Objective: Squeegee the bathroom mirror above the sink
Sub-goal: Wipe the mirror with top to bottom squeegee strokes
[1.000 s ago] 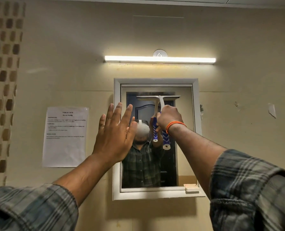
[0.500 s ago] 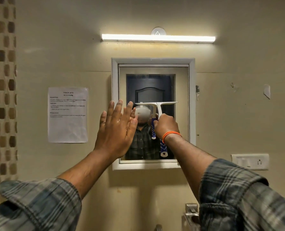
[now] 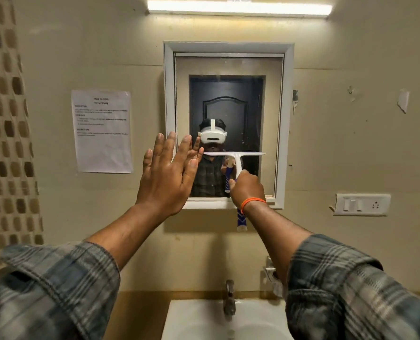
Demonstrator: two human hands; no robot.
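Right hand (image 3: 247,186) clenched around squeegee (image 3: 236,159) handle at frame centre, blade level on mirror (image 3: 228,69); left hand (image 3: 166,177) flat, fingers straight.

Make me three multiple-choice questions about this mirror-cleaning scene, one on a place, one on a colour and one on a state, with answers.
1. Where does the sheet of printed white paper hang?
A. left of the white-framed wall mirror
B. right of it
C. below it

2. What colour is the band on the right wrist?
A. green
B. orange
C. black

3. How is the left hand?
A. fist
B. gripping the tap
C. open, fingers straight

Answers:
1 A, the paper is on the beige wall left of the frame.
2 B, an orange wristband circles the wrist of the right hand, which grips the white squeegee with the blue handle.
3 C, its fingers are spread by the mirror's left edge.
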